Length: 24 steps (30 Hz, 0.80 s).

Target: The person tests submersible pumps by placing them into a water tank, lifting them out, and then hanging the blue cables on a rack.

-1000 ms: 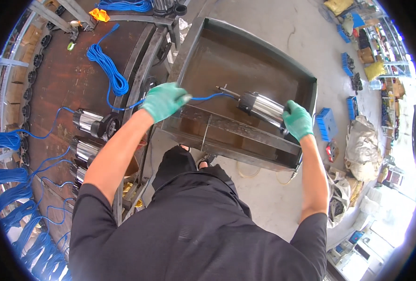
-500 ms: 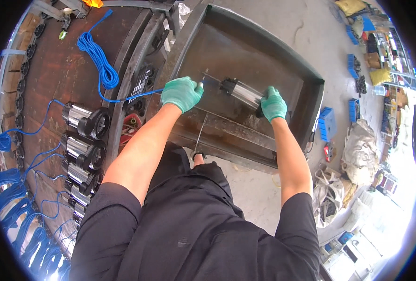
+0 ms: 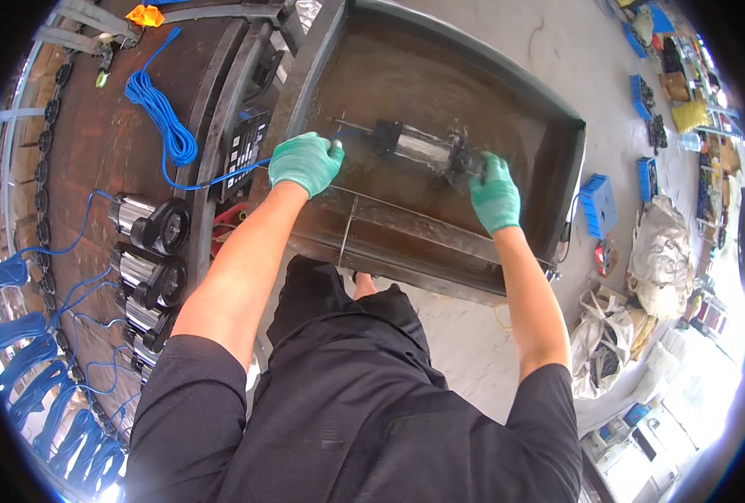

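Note:
A silver cylindrical motor unit with black end caps (image 3: pixel 423 148) lies in the water of a dark metal tank (image 3: pixel 460 63), with ripples around it. My left hand (image 3: pixel 307 164), in a green glove, is closed on the blue cable (image 3: pixel 237 172) over the tank's left wall. From there the cable runs left to a coil, and a blue stretch also leads toward the unit's left end. My right hand (image 3: pixel 496 194), gloved too, hovers just beside the unit's right end. Its fingers are apart and it seems to hold nothing.
Left of the tank, a brown workbench (image 3: pixel 96 151) carries the blue cable coil (image 3: pixel 167 126) and a row of similar silver motor units (image 3: pixel 148 220). Blue cable bundles hang at far left. Blue bins (image 3: pixel 596 205) and white sacks (image 3: pixel 662 247) stand on the floor to the right.
The motor unit has gone down into the water and shifted slightly left, raising ripples. My right hand has let go of its right end. My left hand has moved slightly left with the cable.

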Motion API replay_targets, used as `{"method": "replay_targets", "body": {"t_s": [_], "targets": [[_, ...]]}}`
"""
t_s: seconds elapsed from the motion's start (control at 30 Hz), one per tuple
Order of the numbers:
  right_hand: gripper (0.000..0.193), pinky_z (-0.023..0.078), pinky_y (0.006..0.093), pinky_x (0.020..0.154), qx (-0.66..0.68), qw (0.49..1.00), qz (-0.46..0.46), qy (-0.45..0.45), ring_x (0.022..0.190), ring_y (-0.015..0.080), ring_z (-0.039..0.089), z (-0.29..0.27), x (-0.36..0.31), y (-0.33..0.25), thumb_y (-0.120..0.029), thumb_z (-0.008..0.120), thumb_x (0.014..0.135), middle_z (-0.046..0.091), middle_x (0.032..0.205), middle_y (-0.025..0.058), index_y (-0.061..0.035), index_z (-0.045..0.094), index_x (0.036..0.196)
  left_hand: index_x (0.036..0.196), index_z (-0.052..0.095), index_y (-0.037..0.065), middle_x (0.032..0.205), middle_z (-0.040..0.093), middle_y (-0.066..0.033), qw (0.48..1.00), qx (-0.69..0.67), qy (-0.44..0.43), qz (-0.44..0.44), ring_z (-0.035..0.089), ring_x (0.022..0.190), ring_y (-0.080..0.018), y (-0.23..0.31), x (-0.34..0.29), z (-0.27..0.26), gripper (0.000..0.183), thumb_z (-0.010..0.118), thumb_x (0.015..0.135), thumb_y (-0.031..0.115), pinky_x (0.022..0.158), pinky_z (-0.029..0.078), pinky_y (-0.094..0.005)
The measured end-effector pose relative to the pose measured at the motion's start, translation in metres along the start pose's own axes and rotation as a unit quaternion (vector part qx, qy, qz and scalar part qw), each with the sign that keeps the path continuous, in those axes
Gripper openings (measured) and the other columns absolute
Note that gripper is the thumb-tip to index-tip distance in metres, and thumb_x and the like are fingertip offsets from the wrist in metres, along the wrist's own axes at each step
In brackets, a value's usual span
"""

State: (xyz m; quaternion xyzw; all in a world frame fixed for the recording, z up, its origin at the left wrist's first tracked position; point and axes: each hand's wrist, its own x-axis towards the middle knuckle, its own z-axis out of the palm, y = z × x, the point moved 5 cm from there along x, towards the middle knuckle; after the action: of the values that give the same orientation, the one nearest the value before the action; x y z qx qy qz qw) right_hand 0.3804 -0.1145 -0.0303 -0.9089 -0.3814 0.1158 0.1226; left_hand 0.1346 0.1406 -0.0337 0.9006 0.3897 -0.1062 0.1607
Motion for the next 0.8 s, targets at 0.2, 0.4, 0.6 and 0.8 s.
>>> {"method": "replay_targets", "body": {"t_s": [0.2,0.4,0.6,0.8], "targets": [[0.028,0.054,0.0452,0.086,0.019,0.998,0.012,0.058,0.099,0.0399,0.067,-0.031,-0.057,0.107,-0.015,0.06,0.093,0.068,0.113,0.0181,-0.0074,0.063,0.12,0.087,0.077,0.01,0.098,0.071,-0.0154,0.999,0.013,-0.005,-0.032,0.067,0.094,-0.0386,-0.001,0.002,0.002,0.047,0.049,0.1,0.045,0.085,0.053,-0.05],[0.023,0.054,0.0453,0.083,0.106,0.978,0.15,0.1,0.091,0.0397,0.069,-0.025,-0.078,0.154,-0.023,0.061,0.098,0.072,0.098,0.0206,-0.0045,0.068,0.111,0.09,0.076,0.01,0.103,0.072,-0.0151,0.998,0.029,-0.026,-0.056,0.068,0.099,-0.0381,0.0,0.002,-0.003,0.049,0.045,0.101,0.046,0.088,0.054,-0.0495],[0.032,0.053,0.0504,0.083,0.028,0.973,0.223,0.052,0.094,0.0446,0.068,-0.023,-0.074,0.151,-0.038,0.056,0.099,0.072,0.099,0.0215,-0.01,0.069,0.109,0.088,0.077,0.01,0.098,0.073,-0.0166,0.998,0.042,-0.011,-0.056,0.07,0.094,-0.039,0.001,0.004,-0.002,0.049,0.046,0.101,0.046,0.085,0.054,-0.0491],[0.036,0.053,0.0537,0.084,-0.01,0.968,0.251,0.006,0.096,0.0462,0.066,-0.027,-0.072,0.146,-0.042,0.051,0.1,0.071,0.1,0.023,-0.0111,0.069,0.107,0.09,0.078,0.01,0.096,0.073,-0.0178,0.996,0.059,-0.016,-0.064,0.07,0.093,-0.0395,0.002,0.004,-0.001,0.049,0.047,0.1,0.047,0.086,0.055,-0.0492]]}}
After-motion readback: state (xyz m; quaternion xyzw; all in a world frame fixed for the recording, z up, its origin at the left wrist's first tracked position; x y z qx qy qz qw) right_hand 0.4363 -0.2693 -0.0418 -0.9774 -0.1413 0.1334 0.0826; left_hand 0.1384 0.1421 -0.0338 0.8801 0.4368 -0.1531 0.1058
